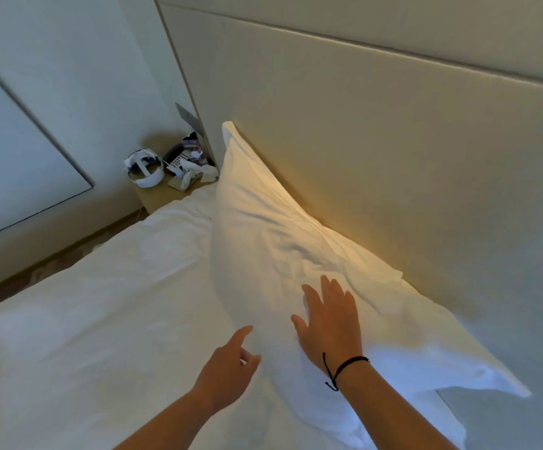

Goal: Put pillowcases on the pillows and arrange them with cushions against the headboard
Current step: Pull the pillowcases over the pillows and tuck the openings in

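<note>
In the head view, a white pillow (296,241) in its pillowcase leans against the beige padded headboard (409,141), running from the middle of the frame down to the lower right, one corner pointing up near the centre top and a loose flap of fabric reaching the lower right. The right hand (328,323), in the lower centre, lies flat on the pillow's face with fingers spread wide, palm against the cloth and gripping nothing; a black cord bracelet (341,368) circles its wrist. The left hand (231,362), just to the left of it, hovers at the pillow's lower edge with the index finger stretched forward and the other fingers loosely curled, holding nothing; whether its fingertip touches the fabric cannot be told. Both bare forearms enter from the bottom edge. The bed (101,303), covered in a rumpled white sheet, fills the lower left. At the centre left, beside the headboard's end, a small wooden nightstand (156,193) carries a white headset (143,168), a dark telephone (179,157) and some crumpled paper (195,177).
</note>
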The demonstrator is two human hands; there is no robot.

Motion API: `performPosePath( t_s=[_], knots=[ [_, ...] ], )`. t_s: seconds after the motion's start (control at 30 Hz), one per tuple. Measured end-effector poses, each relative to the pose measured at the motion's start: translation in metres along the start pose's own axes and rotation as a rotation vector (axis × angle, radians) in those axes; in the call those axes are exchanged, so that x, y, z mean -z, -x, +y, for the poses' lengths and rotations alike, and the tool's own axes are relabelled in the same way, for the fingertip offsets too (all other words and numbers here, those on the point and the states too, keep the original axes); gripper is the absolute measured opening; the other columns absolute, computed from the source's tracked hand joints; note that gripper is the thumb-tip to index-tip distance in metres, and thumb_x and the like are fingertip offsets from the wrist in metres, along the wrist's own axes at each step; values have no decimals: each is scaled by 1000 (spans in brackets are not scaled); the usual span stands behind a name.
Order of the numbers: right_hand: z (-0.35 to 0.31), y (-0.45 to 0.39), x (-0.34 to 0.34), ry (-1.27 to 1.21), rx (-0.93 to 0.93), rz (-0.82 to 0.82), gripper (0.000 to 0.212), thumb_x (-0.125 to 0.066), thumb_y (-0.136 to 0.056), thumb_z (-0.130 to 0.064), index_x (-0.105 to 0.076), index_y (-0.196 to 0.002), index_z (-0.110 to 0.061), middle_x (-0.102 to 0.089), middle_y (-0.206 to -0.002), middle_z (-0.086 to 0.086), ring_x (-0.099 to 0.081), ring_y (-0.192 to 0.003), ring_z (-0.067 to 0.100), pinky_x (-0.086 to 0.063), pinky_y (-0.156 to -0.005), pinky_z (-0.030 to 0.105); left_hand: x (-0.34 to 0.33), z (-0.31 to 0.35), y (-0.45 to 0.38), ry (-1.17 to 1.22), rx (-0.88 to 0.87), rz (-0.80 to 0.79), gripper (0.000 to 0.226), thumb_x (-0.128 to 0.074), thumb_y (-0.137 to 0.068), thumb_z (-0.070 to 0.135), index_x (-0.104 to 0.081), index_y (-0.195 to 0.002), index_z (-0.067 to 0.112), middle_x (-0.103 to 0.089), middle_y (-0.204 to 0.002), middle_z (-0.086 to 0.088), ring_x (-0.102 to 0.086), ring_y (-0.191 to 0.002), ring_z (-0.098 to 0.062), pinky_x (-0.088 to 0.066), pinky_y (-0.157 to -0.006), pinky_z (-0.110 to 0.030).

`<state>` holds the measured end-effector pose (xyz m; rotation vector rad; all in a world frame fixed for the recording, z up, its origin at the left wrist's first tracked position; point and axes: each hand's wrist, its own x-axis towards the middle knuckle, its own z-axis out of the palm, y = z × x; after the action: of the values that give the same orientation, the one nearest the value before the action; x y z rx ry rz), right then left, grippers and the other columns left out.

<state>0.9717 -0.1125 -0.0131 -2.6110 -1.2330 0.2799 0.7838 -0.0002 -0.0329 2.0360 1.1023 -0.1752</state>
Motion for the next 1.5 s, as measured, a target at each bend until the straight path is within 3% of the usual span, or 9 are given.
performPosePath(
  t_s=[0.13,0.27,0.37,0.57,0.83,1.13,1.2,1.33,1.5],
  knots=[
    [-80,33,-37,-202,178,-279,54,-38,-102,-32,-17,-151,-36,-16,-162,3,-33,-140,24,-30,-113,36,20,-85,76,51,228,92,32,-58,-89,41,-59,-121,37,-68,-79,13,-62,-79,2,-49,-84,-19],
    [-167,66,-73,-236,445,-562,52,-32,-102,-20,-22,-149,-39,-41,-148,-6,-47,-128,15,-40,-105,32,46,-167,162,109,430,350,7,-56,-90,42,-61,-93,45,-65,-93,20,-61,-93,1,-47,-89,-18],
    [-234,87,-91,-195,631,-636,45,-31,-102,-23,-30,-145,-37,-59,-123,-10,-57,-108,11,-47,-90,28,63,-220,235,188,619,564,8,-56,-91,39,-60,-87,45,-65,-98,23,-62,-87,1,-48,-84,-19],
    [-357,150,-116,-146,886,-694,44,-39,-101,-33,-29,-144,-37,-57,-132,-11,-55,-118,8,-46,-88,25,51,-297,374,335,913,853,14,-54,-95,34,-68,-96,33,-67,-99,16,-61,-90,-3,-46,-77,-17],
    [-449,252,-161,-76,990,-751,43,-42,-98,-44,-35,-140,-39,-54,-128,-14,-53,-114,6,-44,-91,25,46,-388,451,523,925,998,22,-55,-94,40,-68,-77,33,-68,-84,19,-61,-85,1,-50,-75,-27],
    [-531,344,-232,112,741,-787,40,-45,-97,-49,-41,-136,-39,-52,-132,-13,-53,-117,8,-44,-95,27,58,-543,494,695,808,863,28,-58,-92,34,-67,-70,20,-68,-67,2,-57,-56,-2,-45,-56,-21],
    [-557,366,-239,91,726,-789,40,-46,-97,-48,-43,-135,-36,-55,-130,-9,-55,-116,10,-45,-95,29,69,-571,514,718,801,857,27,-59,-91,33,-67,-69,18,-66,-64,0,-54,-49,-2,-41,-49,-17],
    [-597,400,-239,62,745,-754,38,-45,-97,-49,-44,-133,-38,-55,-124,-12,-56,-111,7,-47,-91,26,90,-609,548,760,802,884,30,-55,-90,28,-65,-73,6,-66,-66,-13,-53,-48,-10,-44,-48,-26],
    [-628,411,-238,99,780,-697,36,-43,-96,-51,-44,-131,-42,-54,-124,-17,-55,-109,4,-45,-90,24,97,-631,566,796,787,948,31,-53,-88,26,-57,-61,9,-59,-56,-9,-45,-45,-8,-40,-48,-25]
  ],
)
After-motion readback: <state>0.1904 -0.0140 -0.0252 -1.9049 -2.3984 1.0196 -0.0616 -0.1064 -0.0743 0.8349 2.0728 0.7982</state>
